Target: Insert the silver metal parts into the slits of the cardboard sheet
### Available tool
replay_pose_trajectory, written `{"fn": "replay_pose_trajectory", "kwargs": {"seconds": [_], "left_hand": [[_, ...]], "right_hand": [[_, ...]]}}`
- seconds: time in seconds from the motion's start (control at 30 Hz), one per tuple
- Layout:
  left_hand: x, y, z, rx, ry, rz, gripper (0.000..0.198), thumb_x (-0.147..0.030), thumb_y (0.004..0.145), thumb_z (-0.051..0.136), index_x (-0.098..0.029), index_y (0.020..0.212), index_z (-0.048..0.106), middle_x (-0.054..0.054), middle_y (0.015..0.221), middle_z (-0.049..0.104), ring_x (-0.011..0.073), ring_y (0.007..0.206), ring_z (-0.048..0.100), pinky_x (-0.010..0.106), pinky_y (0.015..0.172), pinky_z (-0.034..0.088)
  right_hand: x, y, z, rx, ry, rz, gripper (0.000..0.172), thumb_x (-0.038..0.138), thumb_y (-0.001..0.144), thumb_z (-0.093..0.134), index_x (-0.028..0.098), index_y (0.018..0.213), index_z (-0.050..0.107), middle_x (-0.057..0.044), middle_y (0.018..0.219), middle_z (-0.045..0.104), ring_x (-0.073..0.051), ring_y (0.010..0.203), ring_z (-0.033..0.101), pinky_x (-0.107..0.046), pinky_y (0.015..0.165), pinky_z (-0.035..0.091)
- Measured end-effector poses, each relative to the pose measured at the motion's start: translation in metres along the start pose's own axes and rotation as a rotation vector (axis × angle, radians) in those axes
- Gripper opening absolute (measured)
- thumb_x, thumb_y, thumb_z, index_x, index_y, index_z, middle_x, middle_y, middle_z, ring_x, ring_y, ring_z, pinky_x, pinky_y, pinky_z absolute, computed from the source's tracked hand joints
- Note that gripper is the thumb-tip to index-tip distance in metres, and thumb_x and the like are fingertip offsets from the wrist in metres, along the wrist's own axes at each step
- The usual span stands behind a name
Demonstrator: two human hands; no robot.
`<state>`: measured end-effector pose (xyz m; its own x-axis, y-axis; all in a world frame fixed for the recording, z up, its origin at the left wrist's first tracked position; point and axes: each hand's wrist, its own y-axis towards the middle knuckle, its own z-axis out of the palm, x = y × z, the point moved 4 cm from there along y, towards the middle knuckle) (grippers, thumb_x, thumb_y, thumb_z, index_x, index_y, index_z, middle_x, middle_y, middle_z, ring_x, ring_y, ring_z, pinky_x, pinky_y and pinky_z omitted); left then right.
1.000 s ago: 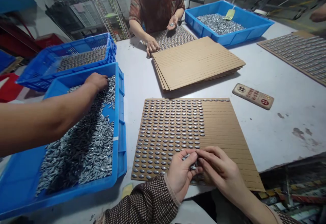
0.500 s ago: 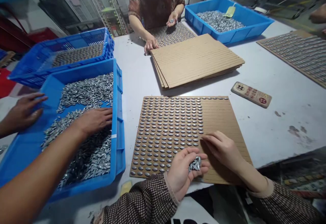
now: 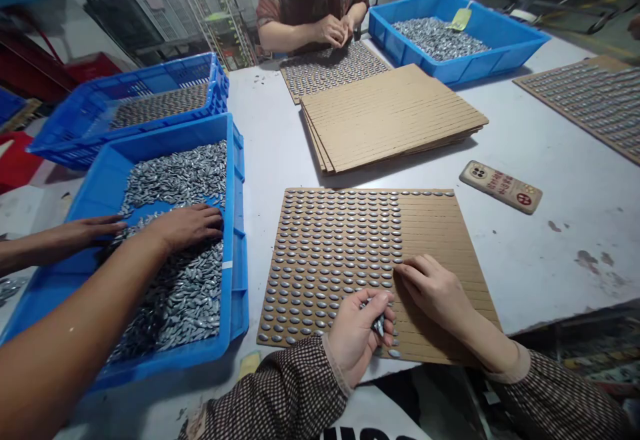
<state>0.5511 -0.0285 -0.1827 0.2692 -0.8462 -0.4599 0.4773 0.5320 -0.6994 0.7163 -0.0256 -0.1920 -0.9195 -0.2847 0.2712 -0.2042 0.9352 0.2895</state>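
My left hand (image 3: 357, 330) is curled around a small heap of silver, spindle-shaped metal pieces (image 3: 379, 324), their tips poking out past the thumb. It hovers over the lower part of a slotted cardboard sheet (image 3: 440, 240). Rows of the same pieces (image 3: 340, 227) lie in the slots on the sheet's left side, plus one row along its top edge. At the right end of these rows, my right hand (image 3: 433, 290) rests on the cardboard with its fingertips pinched together. Whatever is between those fingertips is hidden.
A co-worker's hands (image 3: 187, 228) reach into a blue tray (image 3: 235, 260) of loose pieces at left. Stacked cardboard sheets (image 3: 390, 113) lie beyond my sheet, with a phone (image 3: 500, 187) at right. Another person's hands (image 3: 337, 32) work opposite, beside another blue tray (image 3: 480, 60).
My left hand has closed its fingers over the pieces that lay on its open palm. My right hand stays almost in place. The person opposite has brought both hands together.
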Motion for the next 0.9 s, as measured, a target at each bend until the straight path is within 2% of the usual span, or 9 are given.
{"fn": "replay_pose_trajectory", "kwargs": {"seconds": [0.2, 0.3, 0.4, 0.5, 0.63, 0.77, 0.9], "left_hand": [[-0.003, -0.001, 0.001, -0.007, -0.031, -0.029, 0.025, -0.024, 0.075, 0.068, -0.012, 0.096, 0.062, 0.005, 0.077, 0.063, 0.0099, 0.061, 0.057, 0.02, 0.053, 0.042], [-0.004, -0.001, 0.001, 0.003, -0.018, -0.002, 0.026, -0.019, 0.075, 0.067, -0.013, 0.099, 0.059, 0.005, 0.078, 0.065, 0.0098, 0.062, 0.059, 0.02, 0.054, 0.042], [-0.004, -0.002, 0.001, 0.026, 0.001, 0.021, 0.03, -0.022, 0.074, 0.072, -0.014, 0.098, 0.056, 0.006, 0.083, 0.067, 0.0114, 0.066, 0.062, 0.021, 0.057, 0.045], [-0.003, -0.002, 0.002, 0.051, 0.01, 0.032, 0.034, -0.027, 0.07, 0.077, -0.015, 0.093, 0.056, 0.006, 0.082, 0.068, 0.0128, 0.069, 0.064, 0.021, 0.058, 0.046], [-0.001, 0.0, 0.002, 0.065, 0.029, 0.039, 0.037, -0.033, 0.066, 0.081, -0.014, 0.087, 0.058, 0.002, 0.07, 0.064, 0.0095, 0.06, 0.058, 0.018, 0.05, 0.041], [0.001, 0.001, 0.002, 0.068, 0.056, 0.036, 0.038, -0.037, 0.064, 0.082, -0.014, 0.081, 0.057, 0.001, 0.064, 0.061, 0.0082, 0.054, 0.053, 0.018, 0.046, 0.036], [0.003, 0.001, 0.001, 0.053, 0.054, 0.049, 0.037, -0.037, 0.064, 0.082, -0.015, 0.078, 0.055, 0.0, 0.064, 0.058, 0.0067, 0.055, 0.05, 0.017, 0.046, 0.034]], "right_hand": [[-0.003, 0.0, -0.002, 0.041, 0.057, -0.003, 0.026, 0.011, 0.092, 0.045, 0.02, 0.097, 0.068, -0.009, 0.092, 0.067, -0.022, 0.085, 0.057, -0.033, 0.071, 0.048], [-0.001, -0.001, -0.015, -0.012, 0.18, 0.057, 0.021, 0.016, 0.093, 0.048, 0.021, 0.103, 0.066, -0.01, 0.099, 0.067, -0.023, 0.09, 0.06, -0.035, 0.076, 0.05], [0.01, -0.005, -0.031, -0.052, 0.452, 0.2, 0.016, 0.024, 0.093, 0.051, 0.022, 0.101, 0.064, -0.008, 0.095, 0.067, -0.021, 0.086, 0.063, -0.032, 0.071, 0.053], [0.027, -0.008, -0.041, 0.001, 0.695, 0.268, 0.015, 0.027, 0.093, 0.053, 0.023, 0.1, 0.065, -0.007, 0.094, 0.068, -0.02, 0.085, 0.065, -0.029, 0.07, 0.055], [0.039, -0.008, -0.045, 0.072, 0.791, 0.204, 0.019, 0.024, 0.093, 0.052, 0.024, 0.105, 0.066, -0.008, 0.101, 0.068, -0.02, 0.094, 0.065, -0.031, 0.08, 0.054], [0.038, -0.008, -0.042, 0.178, 0.9, 0.21, 0.014, 0.024, 0.094, 0.052, 0.024, 0.096, 0.066, -0.004, 0.088, 0.068, -0.016, 0.081, 0.064, -0.027, 0.074, 0.052], [0.038, -0.011, -0.037, 0.193, 0.958, 0.27, 0.013, 0.027, 0.094, 0.053, 0.022, 0.091, 0.065, -0.003, 0.084, 0.068, -0.016, 0.076, 0.064, -0.026, 0.07, 0.052]]}}
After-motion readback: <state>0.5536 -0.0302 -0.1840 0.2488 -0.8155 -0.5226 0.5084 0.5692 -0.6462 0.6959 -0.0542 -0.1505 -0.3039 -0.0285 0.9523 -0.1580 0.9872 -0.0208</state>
